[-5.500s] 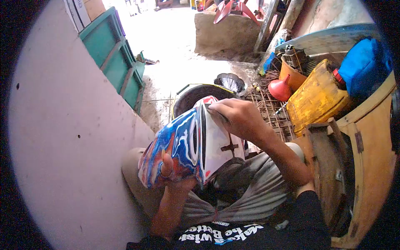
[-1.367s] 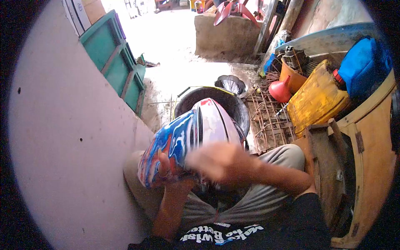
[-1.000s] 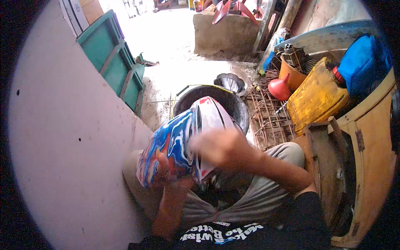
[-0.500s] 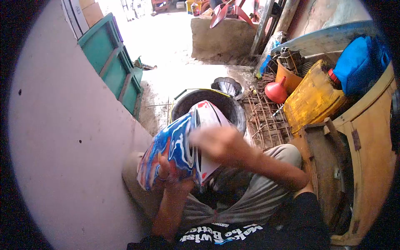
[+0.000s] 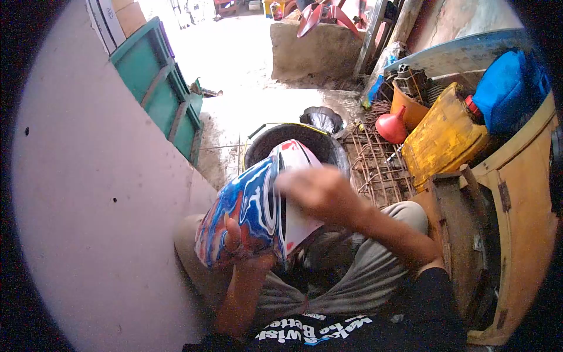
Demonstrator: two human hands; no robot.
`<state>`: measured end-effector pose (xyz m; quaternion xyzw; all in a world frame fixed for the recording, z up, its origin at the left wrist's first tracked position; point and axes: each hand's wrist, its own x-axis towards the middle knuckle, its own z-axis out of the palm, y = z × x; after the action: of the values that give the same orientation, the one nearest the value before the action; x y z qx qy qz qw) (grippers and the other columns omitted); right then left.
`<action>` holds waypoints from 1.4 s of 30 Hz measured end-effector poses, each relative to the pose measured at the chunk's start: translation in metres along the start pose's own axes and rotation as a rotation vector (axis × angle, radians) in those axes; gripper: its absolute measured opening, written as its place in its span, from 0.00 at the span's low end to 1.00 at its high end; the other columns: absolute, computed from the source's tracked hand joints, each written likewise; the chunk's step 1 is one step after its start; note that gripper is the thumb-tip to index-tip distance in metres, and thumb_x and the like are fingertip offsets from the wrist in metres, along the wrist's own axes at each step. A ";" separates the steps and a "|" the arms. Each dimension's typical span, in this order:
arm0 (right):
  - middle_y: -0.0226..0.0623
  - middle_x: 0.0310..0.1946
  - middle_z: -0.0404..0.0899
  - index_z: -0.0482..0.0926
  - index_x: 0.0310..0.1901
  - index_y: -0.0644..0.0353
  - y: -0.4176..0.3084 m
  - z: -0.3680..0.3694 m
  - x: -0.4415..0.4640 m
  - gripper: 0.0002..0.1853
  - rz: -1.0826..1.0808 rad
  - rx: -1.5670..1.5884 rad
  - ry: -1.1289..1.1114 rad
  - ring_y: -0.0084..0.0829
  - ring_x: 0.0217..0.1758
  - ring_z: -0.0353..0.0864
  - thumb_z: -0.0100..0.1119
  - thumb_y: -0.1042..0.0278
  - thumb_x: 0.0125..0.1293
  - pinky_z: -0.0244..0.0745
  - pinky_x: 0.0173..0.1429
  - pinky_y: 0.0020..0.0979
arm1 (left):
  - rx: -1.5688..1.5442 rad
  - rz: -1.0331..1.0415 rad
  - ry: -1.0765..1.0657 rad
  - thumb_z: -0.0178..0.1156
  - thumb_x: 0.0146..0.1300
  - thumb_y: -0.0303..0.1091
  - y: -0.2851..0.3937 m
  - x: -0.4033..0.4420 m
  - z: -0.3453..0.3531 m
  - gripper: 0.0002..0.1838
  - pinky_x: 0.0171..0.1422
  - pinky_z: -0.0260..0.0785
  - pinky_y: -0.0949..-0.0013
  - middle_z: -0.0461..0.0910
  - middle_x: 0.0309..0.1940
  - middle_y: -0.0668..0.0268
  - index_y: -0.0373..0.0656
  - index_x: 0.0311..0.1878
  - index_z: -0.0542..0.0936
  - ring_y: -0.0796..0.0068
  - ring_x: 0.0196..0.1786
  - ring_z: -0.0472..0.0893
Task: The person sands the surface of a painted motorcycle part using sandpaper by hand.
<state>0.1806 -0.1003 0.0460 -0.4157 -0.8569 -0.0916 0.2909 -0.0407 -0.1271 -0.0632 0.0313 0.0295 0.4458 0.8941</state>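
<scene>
Curved, glossy, blue-red-white swirled shell (image 5: 243, 202): our left hand (image 5: 252, 255) is holding it; our blurred right hand (image 5: 321, 195) is partly covering its white side (image 5: 296, 230), grip unclear.

Swirl-painted shell (image 5: 246, 202), left fingers (image 5: 233, 234) holding it, right fingers (image 5: 295, 183) blurred

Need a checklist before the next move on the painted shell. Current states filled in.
1. Left hand supporting painted shell: ok, thumb and palm against its blue-and-red side.
2. Right hand contact with shell: cannot tell, fingers blurred in front of it.
3. Right hand free of tools: cannot tell, same blur.
4. Shell clear of black tub: cannot tell, they overlap in this single view.
5. Red funnel and yellow jerrycan away from hands: ok, off to the right.
</scene>
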 end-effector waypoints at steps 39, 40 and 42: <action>0.39 0.41 0.87 0.84 0.49 0.57 0.015 -0.003 0.000 0.12 0.051 -0.004 -0.087 0.37 0.41 0.90 0.62 0.67 0.65 0.86 0.44 0.38 | 0.185 -0.027 -0.194 0.65 0.62 0.73 0.011 0.014 -0.032 0.56 0.80 0.64 0.39 0.71 0.75 0.50 0.41 0.81 0.61 0.51 0.75 0.74; 0.38 0.40 0.87 0.83 0.49 0.56 0.033 0.000 -0.004 0.12 0.169 -0.046 -0.161 0.38 0.40 0.90 0.63 0.67 0.64 0.86 0.43 0.38 | 0.189 -0.020 -0.191 0.65 0.62 0.74 0.009 0.011 -0.026 0.57 0.80 0.64 0.40 0.72 0.75 0.50 0.41 0.81 0.61 0.52 0.75 0.74; 0.36 0.36 0.86 0.83 0.47 0.57 0.005 0.004 -0.008 0.10 0.063 -0.056 -0.057 0.37 0.38 0.89 0.62 0.68 0.65 0.85 0.41 0.38 | 0.194 0.005 -0.199 0.65 0.62 0.74 0.004 0.009 -0.014 0.57 0.80 0.64 0.41 0.72 0.74 0.50 0.41 0.81 0.61 0.53 0.75 0.74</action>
<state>0.1862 -0.1008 0.0380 -0.4526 -0.8486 -0.0942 0.2572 -0.0392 -0.1169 -0.0774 0.1618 -0.0166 0.4379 0.8842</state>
